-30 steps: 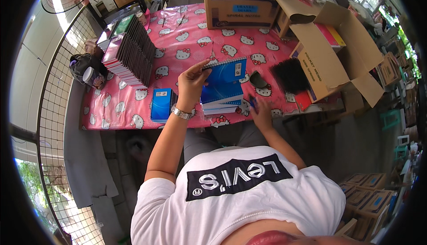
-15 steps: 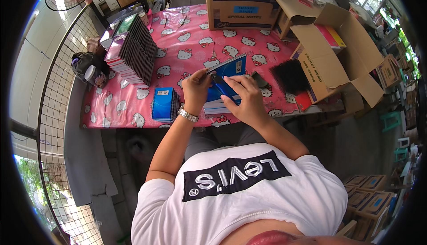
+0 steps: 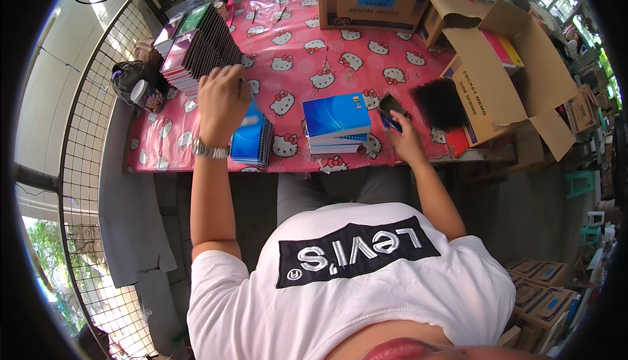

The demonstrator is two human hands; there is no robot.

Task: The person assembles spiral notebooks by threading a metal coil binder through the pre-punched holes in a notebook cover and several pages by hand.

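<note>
My left hand [image 3: 224, 98], a metal watch at its wrist, is closed on a blue spiral notebook [image 3: 251, 114], mostly hidden behind the fingers. That notebook tilts over a short stack of blue spiral notebooks [image 3: 248, 143] at the table's near edge. In front of me stands another pile of blue notebooks [image 3: 337, 117], its top cover facing up and its wire edge toward me. To the right of this pile, my right hand [image 3: 407, 139] is closed on a small tool with blue handles [image 3: 391, 123], its kind unclear. The tool is at a dark olive holder [image 3: 392, 103].
A pink table cover [image 3: 284, 66] with cat faces lies beneath. Tall notebook stacks [image 3: 199, 49] and a white cup [image 3: 139, 90] stand at left. Black wire coils [image 3: 437, 106] lie beside an open carton [image 3: 490, 95] at right; a closed carton [image 3: 373, 3] is behind.
My left hand has carried the notebook from the middle to the left stack. My right hand has moved right with the blue-handled tool, off the middle pile. The view has shifted slightly.
</note>
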